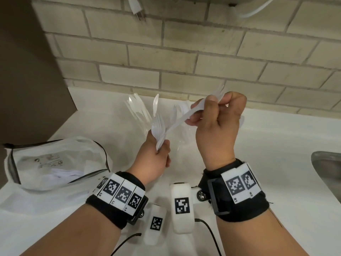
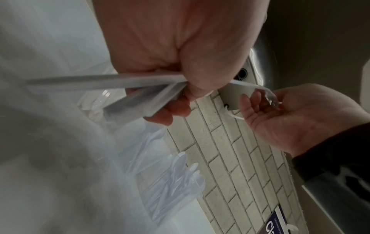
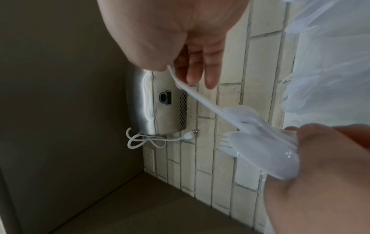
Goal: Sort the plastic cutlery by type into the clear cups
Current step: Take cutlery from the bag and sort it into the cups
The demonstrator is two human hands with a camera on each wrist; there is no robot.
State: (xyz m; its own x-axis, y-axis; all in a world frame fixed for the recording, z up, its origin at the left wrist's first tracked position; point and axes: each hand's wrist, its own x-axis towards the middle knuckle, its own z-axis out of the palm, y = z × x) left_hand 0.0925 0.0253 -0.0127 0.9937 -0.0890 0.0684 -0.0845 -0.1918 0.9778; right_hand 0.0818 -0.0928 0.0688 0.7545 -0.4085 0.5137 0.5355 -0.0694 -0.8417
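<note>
My left hand (image 1: 156, 156) grips a bundle of white plastic forks (image 1: 159, 126) by the handles, tines up; the handles (image 2: 138, 90) and tines (image 3: 250, 139) show in the wrist views. My right hand (image 1: 215, 122) pinches one white piece of cutlery (image 1: 186, 115) between thumb and fingers, and its far end reaches the bundle. What type that piece (image 3: 208, 102) is cannot be told. Behind the hands, by the wall, clear cups hold upright knives (image 1: 138, 109) and more white cutlery (image 1: 178, 109).
A crumpled clear bag (image 1: 55, 163) with loose white cutlery lies on the white counter at the left. A steel sink (image 1: 328, 163) is at the right edge. A brown cabinet side (image 1: 27, 71) rises on the left, with a brick wall behind.
</note>
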